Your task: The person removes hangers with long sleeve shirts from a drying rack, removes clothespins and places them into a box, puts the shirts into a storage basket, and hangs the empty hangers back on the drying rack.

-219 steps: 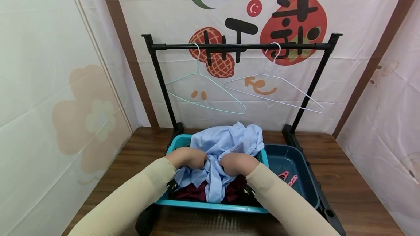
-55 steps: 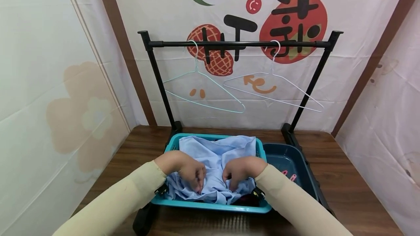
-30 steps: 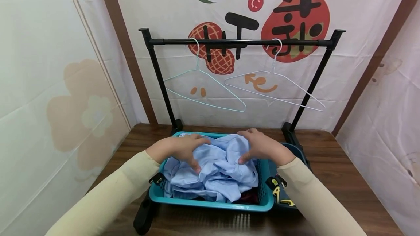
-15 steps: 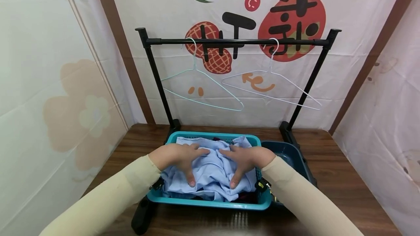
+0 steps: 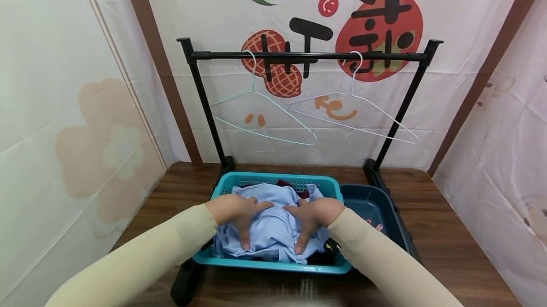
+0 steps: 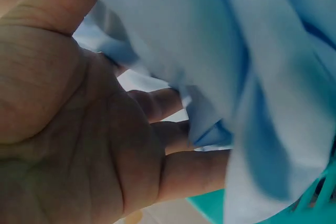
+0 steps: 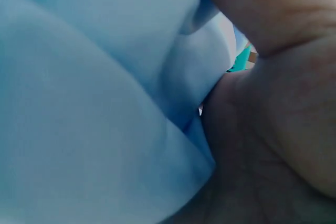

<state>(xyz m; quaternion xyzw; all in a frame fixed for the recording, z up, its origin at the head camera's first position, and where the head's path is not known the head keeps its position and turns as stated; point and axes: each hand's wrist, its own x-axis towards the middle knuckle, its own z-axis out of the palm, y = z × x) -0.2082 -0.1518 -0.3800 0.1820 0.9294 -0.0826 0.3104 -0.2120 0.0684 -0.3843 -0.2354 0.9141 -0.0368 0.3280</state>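
A crumpled light blue garment (image 5: 275, 224) lies bunched in the turquoise basket (image 5: 273, 264). My left hand (image 5: 239, 212) rests against its left side, thumb toward me and fingers spread. On the other side my right hand (image 5: 314, 214) touches the cloth in a mirrored pose. In the left wrist view, the straight fingers of my left hand (image 6: 105, 124) reach behind the hanging blue folds. Blue cloth fills most of the right wrist view beside the palm of my right hand (image 7: 262, 114), and its fingertips are hidden. Dark red cloth (image 5: 284, 183) shows behind the blue garment.
A black rack (image 5: 299, 55) stands behind and around the basket. From its bar hang a pale green wire hanger (image 5: 254, 79) and a white one. Right of the basket sits a navy tray (image 5: 367, 198) with pink clothespins (image 5: 379, 227). All stand on a wooden table (image 5: 453, 231).
Earlier both hands gripped the blue garment as it was raised, then spread out flat. Since then they have let go, opened, and moved inward, gathering the cloth into a smaller heap.
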